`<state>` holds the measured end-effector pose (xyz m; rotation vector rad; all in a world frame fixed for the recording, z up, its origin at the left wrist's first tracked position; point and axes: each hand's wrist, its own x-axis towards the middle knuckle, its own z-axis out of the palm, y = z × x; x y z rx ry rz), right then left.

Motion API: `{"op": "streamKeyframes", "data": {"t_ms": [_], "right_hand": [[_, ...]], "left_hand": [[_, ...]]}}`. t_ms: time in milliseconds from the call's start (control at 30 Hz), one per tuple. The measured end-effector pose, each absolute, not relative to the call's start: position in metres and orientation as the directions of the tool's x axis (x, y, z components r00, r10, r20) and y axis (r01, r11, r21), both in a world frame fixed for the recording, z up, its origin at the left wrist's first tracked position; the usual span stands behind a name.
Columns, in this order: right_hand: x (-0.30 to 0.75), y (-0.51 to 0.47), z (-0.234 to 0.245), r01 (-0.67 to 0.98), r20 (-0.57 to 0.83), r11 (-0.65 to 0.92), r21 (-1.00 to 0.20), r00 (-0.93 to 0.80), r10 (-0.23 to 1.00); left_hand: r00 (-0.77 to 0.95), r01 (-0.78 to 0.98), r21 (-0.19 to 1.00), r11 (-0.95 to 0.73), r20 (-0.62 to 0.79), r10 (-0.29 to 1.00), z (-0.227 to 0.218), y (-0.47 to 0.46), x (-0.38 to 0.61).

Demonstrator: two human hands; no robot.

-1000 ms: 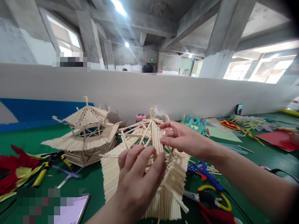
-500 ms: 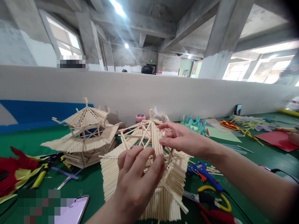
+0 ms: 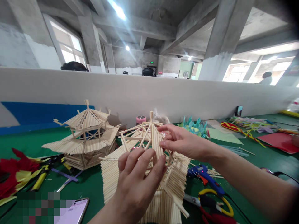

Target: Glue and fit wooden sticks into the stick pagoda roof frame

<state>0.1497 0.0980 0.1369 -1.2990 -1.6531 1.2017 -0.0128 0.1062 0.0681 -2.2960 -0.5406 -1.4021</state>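
Note:
In front of me stands a pagoda model [image 3: 116, 177] made of thin wooden sticks, its wide lower roof covered and its upper roof partly open framing. My left hand [image 3: 140, 183] pinches the lower ends of the wooden sticks [image 3: 157, 141] lying side by side on the upper roof's near slope. My right hand [image 3: 179, 138] has its thumb and fingertips closed on the same sticks from the right, higher up near the peak. The fingertips partly hide the contact points. A second stick pagoda [image 3: 86, 137] with both roofs covered stands at the left.
A blue glue gun [image 3: 207, 179] and scissors [image 3: 216, 202] lie close on the right, with cords nearby. A phone [image 3: 77, 211], pliers [image 3: 43, 174] and red cloth [image 3: 16, 168] lie left. Behind are a pink round item [image 3: 140, 119], teal paper leaves [image 3: 192, 124] and a white partition [image 3: 130, 96].
Both hands stay almost in place on the roof sticks. The view has tilted up very slightly, so the scene sits a little lower.

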Motion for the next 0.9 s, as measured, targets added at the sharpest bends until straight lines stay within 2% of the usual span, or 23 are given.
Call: {"op": "streamKeyframes", "data": {"t_ms": [233,400,600,733,900], "right_hand": [[0.149,0.099,0.136,0.325,-0.030,0.051,-0.944,-0.238,0.971],[0.150,0.098,0.136,0.274,-0.020,0.054,-0.960,-0.259,0.966],[0.149,0.099,0.136,0.261,0.003,0.049,-0.964,-0.173,0.985],[0.151,0.103,0.133,0.208,0.034,0.076,-0.975,-0.197,0.980],[0.154,0.106,0.132,0.181,0.006,0.050,-0.982,-0.236,0.972]], "left_hand": [[0.418,0.516,-0.141,-0.845,0.902,0.105,0.066,0.107,-0.013],[0.434,0.532,-0.149,-0.834,0.893,0.117,0.059,0.107,-0.016],[0.421,0.516,-0.142,-0.844,0.901,0.106,0.061,0.109,-0.014],[0.402,0.521,-0.139,-0.842,0.910,0.098,0.062,0.109,-0.013],[0.404,0.513,-0.127,-0.849,0.909,0.107,0.058,0.109,-0.014]]}}
